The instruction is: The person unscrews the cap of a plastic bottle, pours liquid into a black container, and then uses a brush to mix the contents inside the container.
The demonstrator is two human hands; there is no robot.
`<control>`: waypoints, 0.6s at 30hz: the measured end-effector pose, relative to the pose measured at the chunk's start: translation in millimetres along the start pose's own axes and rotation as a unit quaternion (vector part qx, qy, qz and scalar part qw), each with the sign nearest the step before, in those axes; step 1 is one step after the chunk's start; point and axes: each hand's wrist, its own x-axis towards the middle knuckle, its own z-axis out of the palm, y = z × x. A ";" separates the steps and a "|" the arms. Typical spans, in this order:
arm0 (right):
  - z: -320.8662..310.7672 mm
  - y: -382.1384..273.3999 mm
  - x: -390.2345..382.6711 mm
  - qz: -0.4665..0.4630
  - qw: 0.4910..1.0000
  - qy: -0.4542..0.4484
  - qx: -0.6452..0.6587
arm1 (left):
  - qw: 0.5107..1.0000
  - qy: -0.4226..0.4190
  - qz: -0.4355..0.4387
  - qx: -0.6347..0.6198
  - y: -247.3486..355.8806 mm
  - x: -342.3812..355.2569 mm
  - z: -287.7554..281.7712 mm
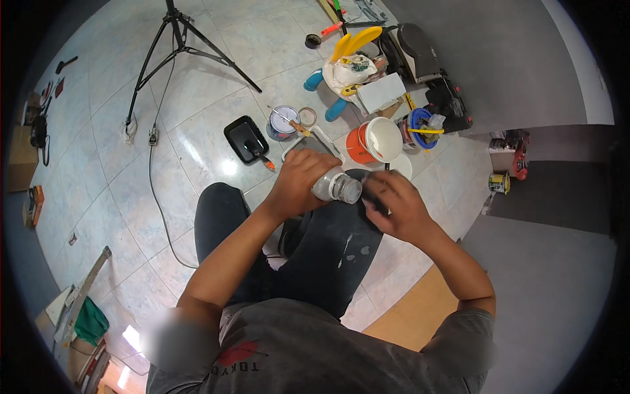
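My left hand (298,180) grips a clear plastic bottle (325,186), its neck pointing right and slightly down toward me above my dark trouser leg. Just right of the bottle's neck, my right hand (400,207) has its fingers apart and bent, slightly blurred, with nothing visible between them. Behind my hands stand a grey tray (323,136), partly hidden, and an orange-and-white bucket (357,144). A black tray (236,134) with a dark tool in it lies to their left, beside a paint can (281,131) with a brush across it.
A black tripod (177,50) stands ahead, with a cable (151,177) running across the tiles. A blue bucket (423,140), assorted tools and a white box (382,90) crowd the right back. A metal bar (85,285) is at lower left, a tan board (403,315) at lower right.
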 end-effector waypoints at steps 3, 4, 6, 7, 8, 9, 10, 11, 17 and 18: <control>19.7 -8.4 -8.9 0.150 0.980 0.096 0.093 | 0.999 0.018 -0.009 0.028 5.9 -0.9 0.2; 26.9 -9.5 -12.1 0.188 0.968 0.117 0.119 | 0.999 0.024 -0.014 0.039 7.1 -3.5 3.7; 38.3 -14.5 -10.4 0.148 0.974 0.155 0.072 | 0.997 0.036 -0.028 0.070 9.9 -10.3 6.0; 44.8 -17.3 -13.0 0.141 0.973 0.169 0.065 | 0.995 0.045 -0.029 0.079 11.4 -13.6 6.9; 52.7 -20.4 -15.3 0.135 0.972 0.183 0.059 | 0.994 0.053 -0.030 0.089 14.4 -15.0 5.7; 60.9 -24.3 -16.0 0.156 0.961 0.211 0.084 | 0.993 0.061 -0.031 0.099 16.7 -15.8 4.2; 65.7 -25.9 -16.4 0.161 0.956 0.224 0.096 | 0.992 0.061 -0.031 0.104 18.2 -16.0 2.5; 70.4 -27.0 -16.2 0.165 0.951 0.239 0.109 | 0.991 0.060 -0.032 0.113 19.6 -15.9 -0.8; 77.8 -33.4 -12.4 0.183 0.937 0.272 0.120 | 0.991 0.055 -0.030 0.116 19.8 -19.8 -7.6; 78.6 -33.9 -11.2 0.192 0.934 0.271 0.130 | 0.991 0.061 -0.029 0.112 19.0 -20.5 -7.6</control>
